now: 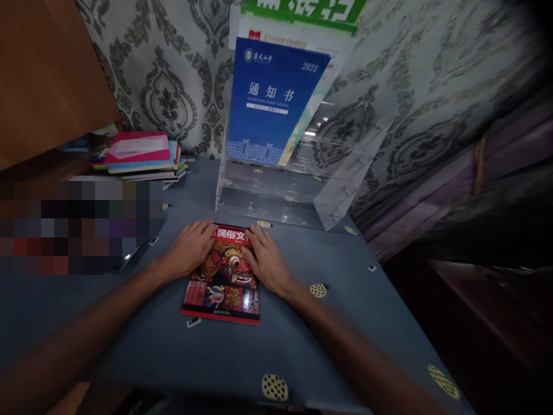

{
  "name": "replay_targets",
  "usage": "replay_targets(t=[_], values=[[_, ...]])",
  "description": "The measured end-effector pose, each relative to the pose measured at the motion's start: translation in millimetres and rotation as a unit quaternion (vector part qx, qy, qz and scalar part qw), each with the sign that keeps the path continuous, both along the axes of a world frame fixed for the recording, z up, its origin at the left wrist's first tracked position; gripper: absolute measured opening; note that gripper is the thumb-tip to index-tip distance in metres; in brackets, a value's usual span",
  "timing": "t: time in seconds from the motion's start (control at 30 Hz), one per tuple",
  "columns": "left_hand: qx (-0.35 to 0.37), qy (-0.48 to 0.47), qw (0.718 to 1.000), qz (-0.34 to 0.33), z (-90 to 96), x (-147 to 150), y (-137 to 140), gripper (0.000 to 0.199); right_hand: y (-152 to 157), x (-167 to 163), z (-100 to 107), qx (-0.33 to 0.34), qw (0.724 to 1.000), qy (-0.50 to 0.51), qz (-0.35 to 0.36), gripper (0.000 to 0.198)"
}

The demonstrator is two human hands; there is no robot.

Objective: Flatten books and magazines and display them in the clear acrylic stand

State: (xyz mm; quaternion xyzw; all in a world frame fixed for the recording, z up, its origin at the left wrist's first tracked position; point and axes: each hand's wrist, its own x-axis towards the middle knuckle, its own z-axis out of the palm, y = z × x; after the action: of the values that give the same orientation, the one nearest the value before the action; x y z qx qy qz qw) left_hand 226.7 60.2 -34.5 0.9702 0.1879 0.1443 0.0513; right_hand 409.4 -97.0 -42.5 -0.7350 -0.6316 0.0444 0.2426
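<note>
A red book (224, 297) with a colourful mask on its cover and Chinese characters along its top lies on the grey-blue tabletop. My left hand (193, 249) rests on its upper left side, fingers stretched toward the top corner; its thumb is hidden. On the upper right side lies my right hand (270, 262), fingers extended and thumb on the cover. Just behind the book stands a clear acrylic rack (268, 199), holding a blue booklet (268, 124) marked 2022 in front of a green-topped book (302, 14).
Several books and papers (140, 155) are stacked at the back left, a pink one on top. A pixelated patch hides what is at the left. Patterned wallpaper (168, 98) covers the wall behind. The table's right edge drops beside a dark area with a purplish curtain (453, 178).
</note>
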Motion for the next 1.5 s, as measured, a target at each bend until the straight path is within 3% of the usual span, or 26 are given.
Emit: replay_targets(t=[0.43, 0.67, 0.9, 1.1, 1.23, 1.33, 1.4, 1.47, 1.5], values=[[0.013, -0.002, 1.000, 0.010, 1.6, 1.1, -4.4, 0.034, -61.1, -19.2, 6.9, -0.062, 0.996, -0.031, 0.055, 0.100], [0.028, -0.001, 0.999, 0.020, -1.0, 1.4, -4.1, 0.033, -71.9, -18.3, 5.9, -0.078, 0.991, -0.041, 0.101, 0.121], [0.007, -0.019, 0.999, 0.025, -2.4, 1.0, -4.4, 0.035, -72.6, -15.3, 13.4, -0.114, 0.986, -0.032, 0.120, 0.122], [-0.004, -0.028, 0.999, 0.019, -7.3, 0.7, -2.7, 0.037, -74.1, -14.3, 9.7, -0.102, 0.988, -0.022, 0.115, 0.121], [-0.024, -0.051, 0.997, 0.052, -10.6, 0.8, -5.2, 0.037, -74.5, -12.6, 6.6, -0.078, 0.990, -0.016, 0.119, 0.122], [-0.071, -0.072, 0.993, 0.065, -7.4, 1.4, -5.2, 0.038, -74.1, -12.4, 7.5, -0.080, 0.990, -0.005, 0.117, 0.123], [-0.144, -0.104, 0.982, 0.060, -1.7, 2.0, -2.7, 0.037, -73.8, -12.7, 9.2, -0.090, 0.989, 0.007, 0.119, 0.122], [-0.266, -0.165, 0.948, 0.063, 5.1, 2.8, 0.5, 0.037, -73.9, -12.9, 10.4, -0.092, 0.988, 0.020, 0.121, 0.122], [-0.340, -0.202, 0.916, 0.071, 8.5, 3.3, 1.5, 0.039, -74.0, -13.0, 10.5, -0.091, 0.988, 0.025, 0.120, 0.122]])
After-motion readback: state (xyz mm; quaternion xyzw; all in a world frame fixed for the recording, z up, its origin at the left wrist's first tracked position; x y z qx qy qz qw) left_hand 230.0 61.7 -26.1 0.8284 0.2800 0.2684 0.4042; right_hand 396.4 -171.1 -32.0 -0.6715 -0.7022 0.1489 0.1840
